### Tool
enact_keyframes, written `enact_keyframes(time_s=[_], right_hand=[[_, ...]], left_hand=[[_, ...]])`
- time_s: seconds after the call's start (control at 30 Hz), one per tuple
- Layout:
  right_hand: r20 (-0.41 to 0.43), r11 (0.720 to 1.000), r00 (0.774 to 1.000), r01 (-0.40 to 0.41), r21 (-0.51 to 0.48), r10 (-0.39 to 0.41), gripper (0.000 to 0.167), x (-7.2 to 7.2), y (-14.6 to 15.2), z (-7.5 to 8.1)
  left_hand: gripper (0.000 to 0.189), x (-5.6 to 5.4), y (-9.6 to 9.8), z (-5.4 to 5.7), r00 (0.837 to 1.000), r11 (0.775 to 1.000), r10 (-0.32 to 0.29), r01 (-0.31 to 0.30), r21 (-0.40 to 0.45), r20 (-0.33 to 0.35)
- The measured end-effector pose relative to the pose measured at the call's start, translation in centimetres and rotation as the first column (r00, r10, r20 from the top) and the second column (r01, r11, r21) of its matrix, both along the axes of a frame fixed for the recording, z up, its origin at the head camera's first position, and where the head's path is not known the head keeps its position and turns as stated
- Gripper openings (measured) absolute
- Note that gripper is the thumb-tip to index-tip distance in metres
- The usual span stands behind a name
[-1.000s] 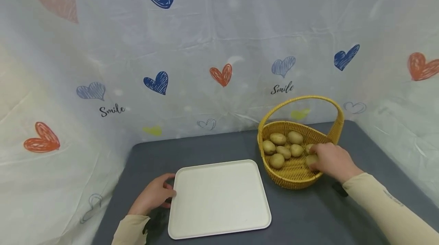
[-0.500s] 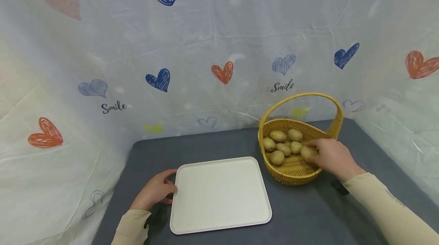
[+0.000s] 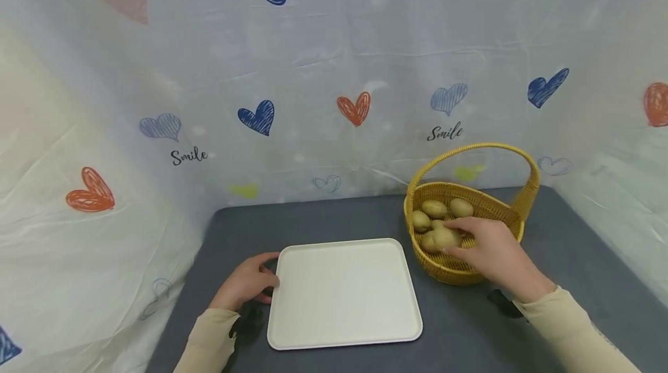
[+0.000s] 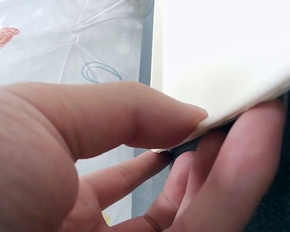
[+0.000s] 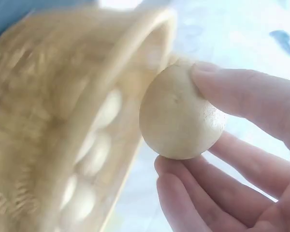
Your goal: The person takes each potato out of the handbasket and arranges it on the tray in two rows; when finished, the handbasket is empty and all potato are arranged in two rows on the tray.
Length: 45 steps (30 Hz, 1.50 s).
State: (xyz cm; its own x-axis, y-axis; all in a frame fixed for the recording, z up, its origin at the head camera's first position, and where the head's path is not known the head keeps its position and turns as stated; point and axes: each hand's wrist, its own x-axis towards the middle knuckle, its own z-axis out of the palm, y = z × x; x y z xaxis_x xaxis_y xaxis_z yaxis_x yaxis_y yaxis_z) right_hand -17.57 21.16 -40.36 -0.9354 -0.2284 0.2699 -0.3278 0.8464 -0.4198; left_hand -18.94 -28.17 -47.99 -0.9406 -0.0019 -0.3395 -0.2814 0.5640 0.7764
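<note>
Small round yellow-brown potato [image 5: 181,113]: firm, light, smooth-skinned by appearance; best gripped across its middle. Right hand [image 3: 485,248] pinches it between thumb and fingers, just over the woven yellow wicker basket [image 3: 514,222]. Left hand [image 3: 247,283] pinches the cream rectangular plastic tray [image 3: 344,292] at its edge, on the grey worktop [image 3: 323,216].

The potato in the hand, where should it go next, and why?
Probably a short carry left, over the basket rim toward the tray. The right hand grips one potato just above the others, while the left hand holds the tray's edge steady, and the tray has room.
</note>
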Motion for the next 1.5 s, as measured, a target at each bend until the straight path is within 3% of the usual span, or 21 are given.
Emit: enact_keyframes(time_s=[0.13,0.3,0.43,0.67,0.9,1.13,1.5], right_hand=[[-0.003,0.996,0.998,-0.057,-0.068,0.057,0.046,0.5,-2.5,0.0],[0.072,0.984,0.992,-0.097,-0.150,0.108,0.046,0.3,-6.2,-0.7],[0.092,0.971,0.983,-0.135,-0.199,0.156,0.044,-0.9,-9.3,-2.0],[0.151,0.922,0.962,-0.163,-0.350,0.227,0.042,-3.3,-14.6,-4.8],[0.167,0.884,0.940,-0.204,-0.421,0.296,0.040,-4.5,-19.6,-6.0],[0.146,0.852,0.919,-0.268,-0.450,0.366,0.039,-5.1,-23.6,-7.0],[0.119,0.853,0.902,-0.340,-0.396,0.414,0.038,-5.3,-27.0,-8.3]], left_hand=[[0.074,-0.1,0.0,-0.1,1.000,1.000,0.004,-0.004,0.006,-0.007],[0.073,0.0,0.1,-0.2,1.000,1.000,0.002,-0.001,0.029,-0.014],[0.072,-0.1,0.3,-0.2,1.000,0.999,-0.007,0.007,0.036,-0.019],[0.072,-0.8,1.3,0.1,0.999,0.997,-0.037,0.038,0.064,-0.026],[0.073,-1.3,1.6,0.4,0.998,0.995,-0.053,0.056,0.078,-0.037],[0.073,-0.8,1.1,0.4,0.999,0.996,-0.041,0.043,0.076,-0.026],[0.073,0.0,-0.1,0.2,0.999,0.999,-0.001,0.003,0.055,-0.032]])
